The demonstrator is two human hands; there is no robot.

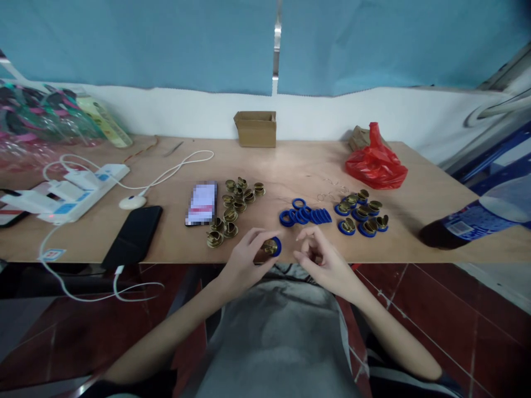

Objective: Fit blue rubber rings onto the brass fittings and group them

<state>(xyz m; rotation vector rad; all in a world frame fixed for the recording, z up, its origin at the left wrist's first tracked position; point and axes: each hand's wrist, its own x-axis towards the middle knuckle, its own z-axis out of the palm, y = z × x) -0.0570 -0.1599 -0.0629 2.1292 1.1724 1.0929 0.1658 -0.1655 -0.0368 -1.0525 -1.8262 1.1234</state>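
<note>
My left hand (249, 254) is closed around a brass-coloured metal fitting (269, 246) with a blue ring (279, 247) around its edge, held at the table's front edge. Just to the right, my right hand (321, 254) has loosely curled fingers, thumb and forefinger apart, with nothing visible between them. Beyond my hands lie several loose blue rings (299, 214), some leaning on one another in a row. Brass fittings without rings (230, 214) are grouped behind my left hand. To the right sits a group of brass fittings with blue rings (367, 226).
A pixelated phone (201, 203), a black phone (133, 236) and a power strip (93, 193) with white cables lie left. Clear bottles (62, 119) stand farther back. A cardboard box (257, 130), red plastic bag (376, 163) and dark drink bottle (460, 226) are also on the table.
</note>
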